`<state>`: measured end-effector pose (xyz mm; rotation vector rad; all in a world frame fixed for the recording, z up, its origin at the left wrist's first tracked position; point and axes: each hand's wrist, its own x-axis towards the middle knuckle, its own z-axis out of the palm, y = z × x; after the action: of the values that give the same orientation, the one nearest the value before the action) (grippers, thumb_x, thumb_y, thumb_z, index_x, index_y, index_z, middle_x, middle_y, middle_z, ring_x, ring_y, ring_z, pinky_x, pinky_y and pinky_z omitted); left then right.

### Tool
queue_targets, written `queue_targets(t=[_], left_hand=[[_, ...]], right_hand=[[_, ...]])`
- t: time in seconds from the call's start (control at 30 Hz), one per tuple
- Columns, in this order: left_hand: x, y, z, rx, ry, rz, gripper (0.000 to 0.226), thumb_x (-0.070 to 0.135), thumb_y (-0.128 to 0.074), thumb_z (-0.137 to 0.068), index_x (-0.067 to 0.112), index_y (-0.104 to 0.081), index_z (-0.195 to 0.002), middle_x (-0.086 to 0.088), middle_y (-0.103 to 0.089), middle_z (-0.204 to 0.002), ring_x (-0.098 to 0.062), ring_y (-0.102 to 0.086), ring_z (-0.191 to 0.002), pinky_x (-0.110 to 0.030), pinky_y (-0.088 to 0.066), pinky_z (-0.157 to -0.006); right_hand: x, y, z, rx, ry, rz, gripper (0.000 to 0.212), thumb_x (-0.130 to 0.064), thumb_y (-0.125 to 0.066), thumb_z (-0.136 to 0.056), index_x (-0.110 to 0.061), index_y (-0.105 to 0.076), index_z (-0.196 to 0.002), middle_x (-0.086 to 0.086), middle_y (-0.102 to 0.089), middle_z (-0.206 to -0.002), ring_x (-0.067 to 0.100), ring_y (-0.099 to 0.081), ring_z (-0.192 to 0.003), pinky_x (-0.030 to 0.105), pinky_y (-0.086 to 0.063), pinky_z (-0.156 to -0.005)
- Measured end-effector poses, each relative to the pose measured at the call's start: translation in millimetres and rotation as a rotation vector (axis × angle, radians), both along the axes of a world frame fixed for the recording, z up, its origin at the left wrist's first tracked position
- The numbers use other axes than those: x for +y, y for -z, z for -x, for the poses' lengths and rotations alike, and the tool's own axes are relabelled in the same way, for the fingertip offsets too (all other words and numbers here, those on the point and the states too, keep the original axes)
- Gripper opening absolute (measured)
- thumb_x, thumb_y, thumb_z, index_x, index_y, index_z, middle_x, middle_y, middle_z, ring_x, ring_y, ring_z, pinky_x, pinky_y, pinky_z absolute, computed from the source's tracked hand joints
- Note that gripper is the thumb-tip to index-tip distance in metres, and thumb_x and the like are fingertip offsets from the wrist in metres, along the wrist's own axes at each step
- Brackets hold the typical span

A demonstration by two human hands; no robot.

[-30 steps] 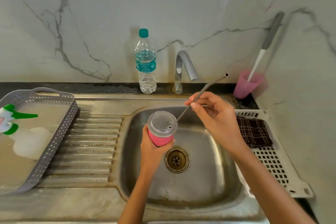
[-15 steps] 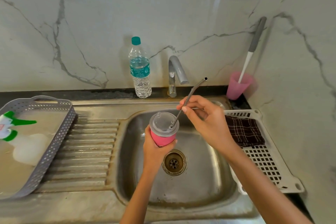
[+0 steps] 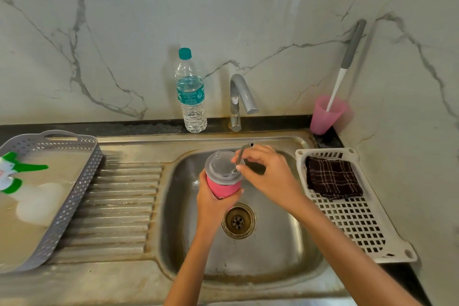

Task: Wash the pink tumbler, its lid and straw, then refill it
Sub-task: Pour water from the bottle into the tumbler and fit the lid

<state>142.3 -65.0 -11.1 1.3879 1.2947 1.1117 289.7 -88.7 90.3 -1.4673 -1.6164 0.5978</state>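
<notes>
While the left hand [image 3: 213,202] wraps its fingers and thumb around the pink tumbler [image 3: 223,187], holding it upright over the sink [image 3: 273,256] between the back edge and the drain [image 3: 238,221], the right hand [image 3: 268,176] pinches the grey straw [image 3: 242,155], thumb and fingertips clamped on it just above the lid [image 3: 221,167]. The lid sits on the tumbler. The straw leans toward the sink's back right corner and its lower end enters 1 hole near the lid's right rim; how deep it reaches cannot be seen.

The step looks like working the straw through that hole. To do it well, keep the pinch low, close to the lid, so the thin tube does not skid across the plastic. Line the straw up with the hole rather than forcing it at a slant. The left hand should stay on the body, not the lid, so nothing is pried loose.

Whether the tumbler holds water cannot be told. A capped water bottle [image 3: 191,97] stands at the back edge beside the tap [image 3: 239,97].
</notes>
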Motion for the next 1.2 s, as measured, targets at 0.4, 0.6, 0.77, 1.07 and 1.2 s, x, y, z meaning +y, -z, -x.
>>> queue_targets(t=[0.4,0.6,0.77,1.07,1.2], left_hand=[[2.1,4.3,5.4,-0.022,0.036,-0.002,0.083,0.022,-0.094,-0.06,0.042,-0.042,-0.121,0.012,-0.061,-0.115,-0.004,-0.063,-0.101,-0.02,-0.055,-0.077],[6.3,-4.3,19.8,-0.089,0.062,-0.008,0.089,0.029,-0.095,-0.054,0.042,-0.041,-0.124,0.017,-0.06,-0.118,0.004,-0.061,-0.104,-0.015,-0.051,-0.081],[18.6,-9.0,36.0,-0.025,0.027,-0.069,0.096,0.034,-0.095,-0.052,0.046,-0.034,-0.125,0.01,-0.041,-0.126,0.008,-0.048,-0.116,-0.011,-0.046,-0.09],[94.7,-32.1,98.4,0.003,0.016,-0.026,0.099,0.027,-0.094,-0.051,0.029,-0.043,-0.136,0.01,-0.057,-0.126,-0.004,-0.056,-0.114,-0.023,-0.052,-0.089],[128.4,-37.6,119.0,-0.053,-0.025,-0.021,0.096,0.005,-0.088,-0.06,0.019,-0.039,-0.141,0.009,-0.055,-0.126,0.007,-0.057,-0.105,-0.008,-0.049,-0.075]], right_hand=[[2.9,11.2,-9.4,0.057,-0.122,0.155,0.045,-0.002,-0.067,-0.082,-0.026,-0.061,-0.12,-0.012,-0.056,-0.122,0.001,-0.05,-0.117,0.018,-0.042,-0.101],[7.2,52.9,-10.3,0.032,-0.186,0.516,0.081,-0.007,-0.076,-0.074,-0.023,-0.037,-0.143,-0.006,-0.045,-0.141,0.006,-0.044,-0.128,0.034,-0.039,-0.11],[23.9,65.4,31.9,0.208,-0.237,0.52,0.096,-0.016,-0.089,-0.062,-0.026,-0.035,-0.141,-0.01,-0.055,-0.127,0.005,-0.055,-0.114,0.017,-0.049,-0.09],[110.8,61.5,101.1,0.236,-0.117,0.368,0.086,-0.015,-0.089,-0.059,-0.019,-0.044,-0.132,-0.002,-0.062,-0.118,0.009,-0.062,-0.099,0.025,-0.055,-0.085],[157.4,67.6,133.4,0.214,-0.085,0.319,0.09,-0.017,-0.09,-0.054,-0.021,-0.044,-0.13,0.002,-0.062,-0.122,0.02,-0.061,-0.109,0.042,-0.054,-0.092]])
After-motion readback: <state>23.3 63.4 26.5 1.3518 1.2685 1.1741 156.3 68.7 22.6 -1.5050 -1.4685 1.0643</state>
